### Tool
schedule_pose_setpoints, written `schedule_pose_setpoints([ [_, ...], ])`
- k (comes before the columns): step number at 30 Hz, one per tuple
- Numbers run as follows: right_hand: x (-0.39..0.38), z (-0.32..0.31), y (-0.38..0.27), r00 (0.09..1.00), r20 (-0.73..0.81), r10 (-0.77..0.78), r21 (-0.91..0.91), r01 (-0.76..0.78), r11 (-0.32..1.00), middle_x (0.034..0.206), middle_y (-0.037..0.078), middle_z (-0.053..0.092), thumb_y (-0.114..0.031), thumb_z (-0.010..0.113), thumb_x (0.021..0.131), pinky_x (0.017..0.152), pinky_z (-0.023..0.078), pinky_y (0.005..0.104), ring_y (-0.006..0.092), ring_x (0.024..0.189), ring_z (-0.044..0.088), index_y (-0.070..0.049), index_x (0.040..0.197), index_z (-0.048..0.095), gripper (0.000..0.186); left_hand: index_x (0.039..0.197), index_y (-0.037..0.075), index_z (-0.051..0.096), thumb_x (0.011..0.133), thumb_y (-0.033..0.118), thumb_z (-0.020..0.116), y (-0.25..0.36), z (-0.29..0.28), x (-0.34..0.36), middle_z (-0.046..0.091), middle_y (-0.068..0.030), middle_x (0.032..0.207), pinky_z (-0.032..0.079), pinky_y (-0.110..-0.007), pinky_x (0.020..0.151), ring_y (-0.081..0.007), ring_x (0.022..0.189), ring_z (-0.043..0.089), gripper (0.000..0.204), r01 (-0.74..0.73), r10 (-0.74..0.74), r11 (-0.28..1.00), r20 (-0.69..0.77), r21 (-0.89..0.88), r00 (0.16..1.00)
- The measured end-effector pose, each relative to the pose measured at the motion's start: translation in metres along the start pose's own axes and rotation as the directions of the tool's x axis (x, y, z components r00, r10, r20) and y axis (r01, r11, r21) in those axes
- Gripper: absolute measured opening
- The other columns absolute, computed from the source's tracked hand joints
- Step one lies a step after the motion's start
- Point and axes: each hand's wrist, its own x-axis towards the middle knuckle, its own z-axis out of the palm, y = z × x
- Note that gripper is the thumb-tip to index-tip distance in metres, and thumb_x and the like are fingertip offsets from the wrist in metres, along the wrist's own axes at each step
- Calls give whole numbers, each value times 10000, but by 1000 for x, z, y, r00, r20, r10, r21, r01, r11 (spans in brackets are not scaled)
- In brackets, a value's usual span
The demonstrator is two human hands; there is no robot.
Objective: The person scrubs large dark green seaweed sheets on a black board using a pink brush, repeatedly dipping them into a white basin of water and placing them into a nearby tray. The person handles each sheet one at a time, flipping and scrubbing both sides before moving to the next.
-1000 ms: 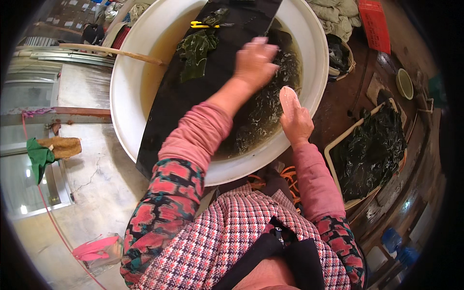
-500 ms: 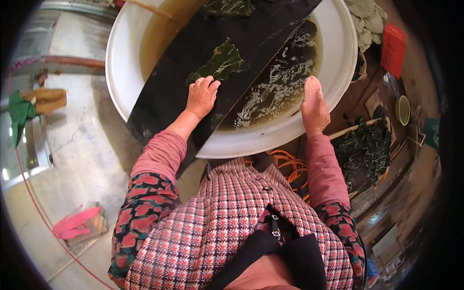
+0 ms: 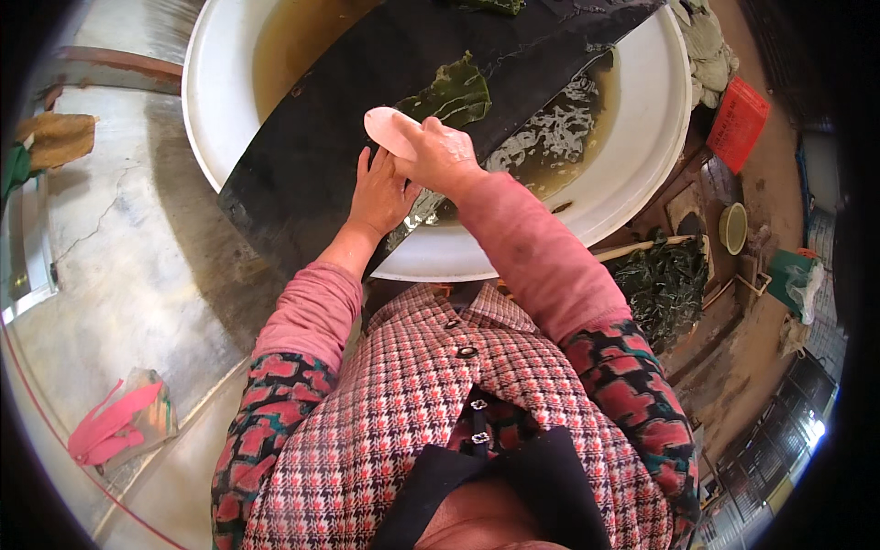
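A black board point(image 3: 302, 137) lies slantwise across a wide white tub point(image 3: 642, 174). On the board is a piece of dark green kelp leaf point(image 3: 458, 93). My right hand point(image 3: 438, 158) reaches across to the board and grips a pale pink, flat oval piece point(image 3: 389, 131), whose exact kind I cannot make out. It is at the near left end of the leaf. Just below it, my left hand point(image 3: 378, 197) rests on the board with its fingers stretched out and apart. My right hand hides what lies directly under it.
Brownish water point(image 3: 559, 137) stands in the tub on both sides of the board. More leaf point(image 3: 490, 5) lies at the board's far end. To the right are a heap of dark kelp point(image 3: 660, 284), a red box point(image 3: 739, 124) and a small yellowish bowl point(image 3: 732, 228).
My right hand, with the pink oval piece, has swung left from the tub's right rim to the leaf. My left hand has stayed on the board. The view has shifted a little.
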Motion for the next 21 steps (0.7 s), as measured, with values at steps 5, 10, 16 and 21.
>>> schedule_pose_setpoints([
  [5,18,-45,74,904,-258,340,-248,-403,881,925,163,652,-332,675,740,753,547,471,356,845,661,-265,1288,517,574,1430,85,400,886,362,605,0,-1,2,332,-83,1528,211,-543,1134,-268,1418,286,644,8,-9,999,-31,-39,999],
  [10,0,-62,107,886,-451,105,-217,-223,950,866,123,659,-273,678,743,741,535,456,345,857,639,-220,1215,553,491,1385,84,456,869,343,623,-2,1,0,367,-87,1505,233,-542,1117,-265,1399,318,601,-15,9,997,-88,-74,996],
  [16,-19,-54,71,994,-13,-109,-50,108,993,920,119,678,-268,687,737,734,540,433,332,787,654,-253,1199,645,464,1015,45,690,838,164,660,-20,-15,48,660,-113,1120,485,-419,893,-301,1031,624,215,-73,-95,926,-414,-371,905],
  [21,14,-55,73,973,4,232,222,-227,948,745,147,672,-512,689,777,687,535,402,311,735,674,-100,1005,724,472,988,43,684,851,205,650,-26,-19,152,667,-130,970,527,-363,733,-288,796,660,215,-74,-53,915,-300,-396,952],
])
